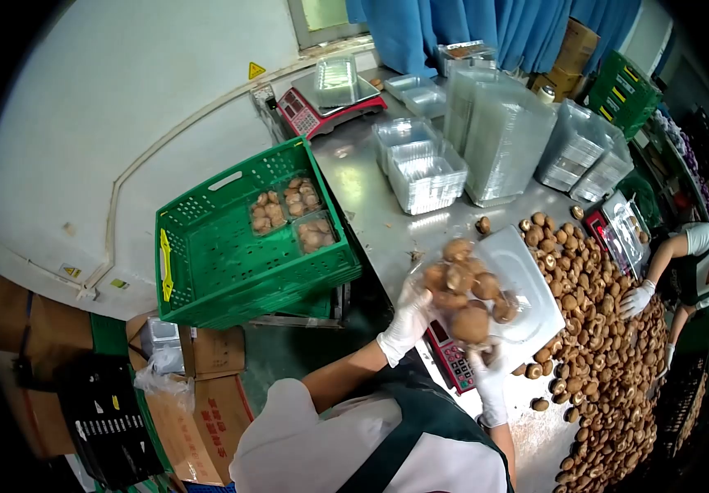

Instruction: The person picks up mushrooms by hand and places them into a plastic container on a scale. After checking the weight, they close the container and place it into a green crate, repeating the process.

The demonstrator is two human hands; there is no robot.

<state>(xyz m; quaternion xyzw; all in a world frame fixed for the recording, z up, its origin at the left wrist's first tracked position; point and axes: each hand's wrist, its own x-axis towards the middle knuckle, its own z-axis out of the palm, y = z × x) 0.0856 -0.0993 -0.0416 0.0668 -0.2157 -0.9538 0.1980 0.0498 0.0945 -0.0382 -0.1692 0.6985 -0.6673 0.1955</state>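
Note:
My left hand [408, 323], in a white glove, grips the left side of a clear plastic tray of mushrooms [459, 281]. My right hand [490, 380], gloved too, holds the near edge of the same tray, its fingers partly smeared by motion. Brown shiitake-like caps fill the tray, which is tilted and slightly blurred. Below and to the right of it lies the white platform [527, 283] of a weighing scale. The scale's red keypad panel [453, 361] shows between my two hands.
A green crate [239, 283] with three packed trays stands left. Stacks of clear trays [502, 131] and another red scale [313, 115] are at the back. Loose mushrooms [609, 353] cover the table's right side, where a co-worker's gloved hand [638, 298] rests.

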